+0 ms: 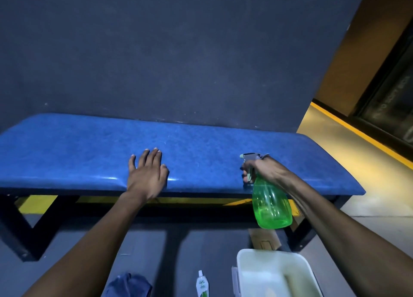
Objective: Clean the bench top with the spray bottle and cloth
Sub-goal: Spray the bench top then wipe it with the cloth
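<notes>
A long blue padded bench top [89,153] runs across the view in front of a dark wall. My left hand [146,173] lies flat on its front edge near the middle, fingers straight. My right hand [263,169] grips the neck and trigger of a green translucent spray bottle [271,204], held over the right part of the bench with its nozzle pointing left. A dark blue cloth [128,285] lies crumpled on the floor at the bottom of the view, between my arms.
A white plastic bin [274,274] stands on the floor at the lower right. Beside it lies a small white pouch [202,285] with green print. The bench has black legs [15,229]. A yellow floor stripe [362,135] runs at the right.
</notes>
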Available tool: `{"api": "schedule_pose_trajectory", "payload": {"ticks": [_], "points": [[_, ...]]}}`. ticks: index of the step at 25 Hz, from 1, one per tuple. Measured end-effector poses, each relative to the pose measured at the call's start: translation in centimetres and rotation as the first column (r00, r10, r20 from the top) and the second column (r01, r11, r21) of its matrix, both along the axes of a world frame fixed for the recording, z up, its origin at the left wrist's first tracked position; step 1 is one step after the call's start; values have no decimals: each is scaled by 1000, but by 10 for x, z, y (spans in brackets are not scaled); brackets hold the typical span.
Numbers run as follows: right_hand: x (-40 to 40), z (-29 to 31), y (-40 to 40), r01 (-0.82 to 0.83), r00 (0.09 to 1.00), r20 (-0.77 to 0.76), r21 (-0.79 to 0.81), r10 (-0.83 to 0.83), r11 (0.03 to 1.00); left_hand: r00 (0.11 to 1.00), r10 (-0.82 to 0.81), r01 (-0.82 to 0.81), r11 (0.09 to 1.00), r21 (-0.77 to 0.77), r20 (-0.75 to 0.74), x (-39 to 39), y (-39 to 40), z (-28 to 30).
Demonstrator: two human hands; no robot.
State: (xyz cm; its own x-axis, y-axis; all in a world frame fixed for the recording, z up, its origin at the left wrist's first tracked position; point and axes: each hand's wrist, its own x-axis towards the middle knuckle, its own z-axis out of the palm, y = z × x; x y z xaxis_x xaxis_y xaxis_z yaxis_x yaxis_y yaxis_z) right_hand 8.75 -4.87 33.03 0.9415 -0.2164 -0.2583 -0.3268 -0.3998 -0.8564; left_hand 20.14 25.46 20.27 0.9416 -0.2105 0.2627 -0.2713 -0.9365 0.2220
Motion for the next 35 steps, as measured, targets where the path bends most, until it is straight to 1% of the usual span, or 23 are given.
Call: {"api": "schedule_pose_trajectory", "payload": {"ticks": [2,4,5,8,10,12,15,16,17,19,21,22,25,27,29,30,33,34,35], "points": [[0,0,-6,19,1000,2,33,-19,999,1000,0,0,1000,1,7,-1,0,1],[-1,0,-10,21,1000,-4,150,-21,988,1000,2,-2,1000,5,7,-1,0,2],[-4,2,-10,25,1000,-7,173,-24,985,1000,2,-2,1000,4,12,-1,0,2],[-6,5,-19,71,996,31,177,-78,982,1000,-3,3,1000,4,18,-1,0,0],[-9,7,-29,140,988,44,125,-147,982,1000,-2,2,1000,10,14,0,0,0],[-12,5,-40,186,982,30,32,-187,982,1000,3,-3,1000,15,19,1,0,-1],[-21,1,-53,203,979,2,-179,-206,963,1000,5,-5,1000,6,28,1,0,-2],[-22,-2,-58,207,977,0,-219,-212,954,999,4,-5,1000,5,34,1,0,-2],[-23,-3,-58,210,977,3,-218,-215,953,999,5,-6,1000,5,39,1,0,-2],[-23,-5,-50,189,982,43,-134,-185,973,999,9,-9,1000,6,38,1,0,-2],[-20,-5,-31,146,984,95,39,-149,989,999,8,-8,1000,7,43,0,-1,-2],[-16,-5,-20,107,988,107,69,-114,992,999,6,-7,1000,10,44,0,-1,-2],[-3,-4,15,7,998,55,-27,-6,1000,999,9,-10,1000,16,49,1,0,-2],[6,-6,34,-16,1000,21,-60,18,998,999,9,-10,1000,21,41,0,0,-1],[14,-7,50,-25,999,21,-112,28,993,999,11,-12,1000,18,41,-1,-1,-1],[16,-6,58,-41,999,31,-115,45,993,999,9,-10,1000,17,44,-1,-1,0],[27,1,81,-84,994,68,-17,85,996,999,9,-9,1000,20,42,-1,-1,-1],[31,2,88,-89,993,78,-8,89,996,999,10,-11,1000,22,40,-1,-1,-1],[34,4,94,-105,991,85,-34,107,994,999,12,-13,1000,21,40,-1,-1,-1]]}}
